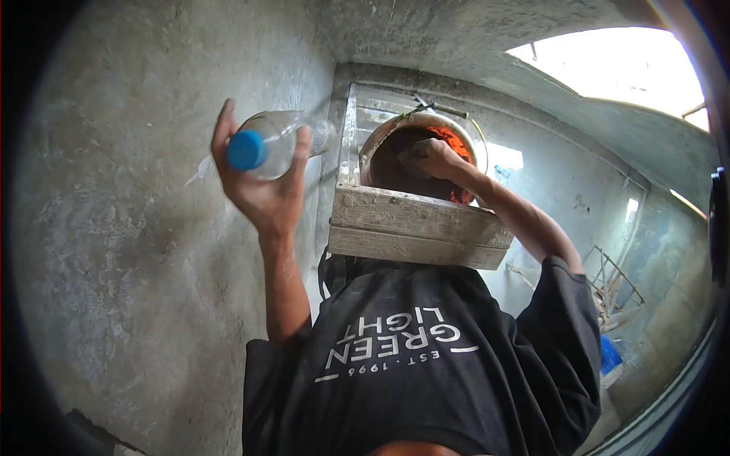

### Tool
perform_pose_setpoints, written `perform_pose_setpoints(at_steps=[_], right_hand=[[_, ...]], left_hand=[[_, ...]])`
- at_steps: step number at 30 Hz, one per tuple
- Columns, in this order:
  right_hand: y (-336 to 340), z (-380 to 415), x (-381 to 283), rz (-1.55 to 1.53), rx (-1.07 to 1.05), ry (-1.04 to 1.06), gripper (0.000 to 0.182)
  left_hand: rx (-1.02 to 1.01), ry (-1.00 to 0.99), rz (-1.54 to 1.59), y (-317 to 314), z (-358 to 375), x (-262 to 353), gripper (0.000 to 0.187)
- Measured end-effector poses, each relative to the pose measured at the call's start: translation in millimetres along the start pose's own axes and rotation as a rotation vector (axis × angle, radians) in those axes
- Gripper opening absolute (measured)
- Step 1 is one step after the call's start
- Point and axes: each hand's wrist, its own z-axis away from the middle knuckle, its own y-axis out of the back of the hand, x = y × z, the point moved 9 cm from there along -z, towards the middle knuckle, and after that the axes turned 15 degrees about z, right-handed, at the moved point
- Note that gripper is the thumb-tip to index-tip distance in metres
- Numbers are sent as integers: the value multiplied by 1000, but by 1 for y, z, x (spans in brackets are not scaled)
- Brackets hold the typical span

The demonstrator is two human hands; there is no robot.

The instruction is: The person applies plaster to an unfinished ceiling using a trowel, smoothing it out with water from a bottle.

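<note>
My left hand (262,197) is raised beside the wall, wrapped around a clear plastic bottle (285,137). The bottle's blue cap (247,150) points toward me. My right hand (439,157) reaches into a bucket (372,144) with an orange-red inner wall and dark grey contents. Its fingers are closed on a greyish thing (413,156) that I cannot make out. A tool with a dark handle (450,111) lies across the bucket's far rim.
The bucket stands behind weathered wooden planks (418,228), right in front of my body. A rough grey plastered wall (137,228) rises close on my left. Off to the right are a thin-barred frame (614,283) and a blue object (610,355). Bright openings light the room.
</note>
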Motion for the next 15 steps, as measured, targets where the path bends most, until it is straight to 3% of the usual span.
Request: perform_pose_setpoints(at_steps=[1,3,5,8,9,11,15], right_hand=[[-17,-18,15,5,-23,-2,33],[-55,-49,28,277,117,249,30],[-83,-56,41,389,49,260,26],[-118,-52,83,502,37,236,39],[-137,-44,91,685,177,485,40],[-175,-33,106,858,305,740,42],[-231,-60,145,633,119,534,24]], left_hand=[[40,30,19,11,3,-4,76],[21,61,-57,26,6,-9,76],[76,104,-49,43,13,-19,74],[58,115,-145,58,25,-33,73],[9,109,-254,57,27,-35,74],[59,165,-225,63,33,-44,73],[-31,185,-403,63,44,-59,67]])
